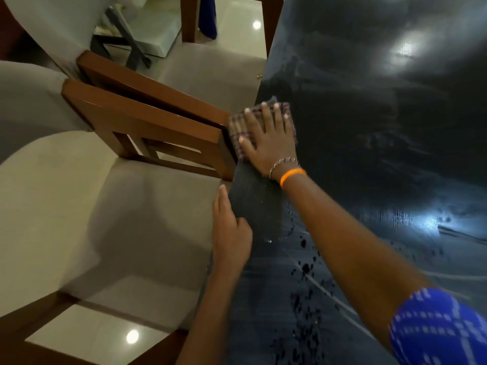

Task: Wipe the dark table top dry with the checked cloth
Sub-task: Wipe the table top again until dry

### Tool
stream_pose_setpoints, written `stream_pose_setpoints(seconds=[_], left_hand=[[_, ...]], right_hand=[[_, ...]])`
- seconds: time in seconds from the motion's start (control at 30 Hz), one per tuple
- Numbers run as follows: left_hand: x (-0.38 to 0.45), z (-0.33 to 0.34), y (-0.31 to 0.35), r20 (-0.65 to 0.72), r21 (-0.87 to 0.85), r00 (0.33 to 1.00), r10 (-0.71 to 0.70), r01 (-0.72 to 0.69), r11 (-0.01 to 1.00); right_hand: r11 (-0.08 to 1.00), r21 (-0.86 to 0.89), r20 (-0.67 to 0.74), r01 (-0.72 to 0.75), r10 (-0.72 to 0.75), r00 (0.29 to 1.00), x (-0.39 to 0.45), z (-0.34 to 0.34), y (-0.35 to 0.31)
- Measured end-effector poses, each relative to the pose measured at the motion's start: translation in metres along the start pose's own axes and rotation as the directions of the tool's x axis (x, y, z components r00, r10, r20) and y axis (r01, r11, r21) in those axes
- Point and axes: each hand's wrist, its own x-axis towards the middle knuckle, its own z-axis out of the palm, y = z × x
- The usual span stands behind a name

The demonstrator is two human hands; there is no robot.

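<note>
My right hand lies flat on the checked cloth, fingers straight and a little spread, palm pressing it onto the dark bench. The cloth is folded into a small pad, sitting right at the bench's left edge, part of it poking out past my thumb toward the wooden chair back that stands just beside that edge. My fingertips point away from me, along the edge line.

My left hand rests on the same left edge, nearer to me, fingers straight and together, thumb up on the top surface. It holds nothing; I judge it is just bracing.

The key relation: the water drops lie behind the cloth, on the near side toward my body, in a band between my two forearms running down to the near edge. A curved wet outline sits just under my right wrist. So the wet patch lies heel-of-hand side, not fingertip side. The right hand is the one on the cloth, so the next stroke, I reckon, is a pull back toward me along the left edge.

Farther across, the bench shows pale smeary streaks under the lamp glare; I cannot tell if those are damp. Job looks partly done.

Risk: cloth slipping off the left edge.
</note>
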Motion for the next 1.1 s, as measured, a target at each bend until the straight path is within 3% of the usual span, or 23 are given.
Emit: stream_pose_setpoints(seconds=[0.13, 0.27, 0.37, 0.47, 0.63, 0.73, 0.8, 0.9, 1.03, 1.1], left_hand=[[-0.014, 0.0, 0.001, -0.071, -0.013, 0.996, -0.054, 0.053, 0.999], [-0.03, 0.013, 0.004, -0.033, 0.148, 0.998, 0.046, -0.041, 0.988], [-0.038, 0.029, 0.007, 0.119, 0.319, 0.979, 0.163, -0.193, 0.928], [-0.043, 0.046, 0.013, 0.26, 0.377, 0.936, 0.237, -0.324, 0.868], [-0.05, 0.068, 0.022, 0.39, 0.475, 0.892, 0.227, -0.407, 0.781], [-0.049, 0.069, 0.02, 0.386, 0.527, 0.898, 0.212, -0.403, 0.749], [-0.047, 0.068, 0.02, 0.397, 0.538, 0.896, 0.2, -0.404, 0.74], [-0.047, 0.067, 0.021, 0.399, 0.539, 0.895, 0.201, -0.406, 0.738], [-0.06, 0.079, 0.029, 0.359, 0.533, 0.906, 0.225, -0.397, 0.747], [-0.07, 0.089, 0.035, 0.352, 0.536, 0.904, 0.241, -0.406, 0.74]], right_hand=[[0.987, -0.003, 0.042, 0.158, -0.158, 0.987, -0.062, 0.01, -0.017], [0.99, -0.029, 0.051, 0.141, -0.139, 0.989, -0.088, -0.001, 0.011], [0.999, -0.023, 0.003, -0.041, 0.041, 0.999, -0.122, -0.015, 0.062], [0.967, -0.051, -0.05, -0.249, 0.246, 0.968, -0.164, -0.034, 0.129], [0.802, -0.026, -0.116, -0.597, 0.591, 0.798, -0.235, -0.063, 0.218], [0.684, 0.038, -0.139, -0.728, 0.725, 0.674, -0.23, -0.061, 0.22], [0.647, 0.069, -0.138, -0.759, 0.76, 0.635, -0.208, -0.053, 0.206], [0.757, 0.057, -0.111, -0.651, 0.652, 0.75, -0.161, -0.041, 0.167], [0.932, 0.039, -0.038, -0.361, 0.363, 0.931, -0.105, -0.026, 0.103], [0.979, 0.014, 0.003, -0.202, 0.202, 0.979, -0.097, -0.023, 0.091]])
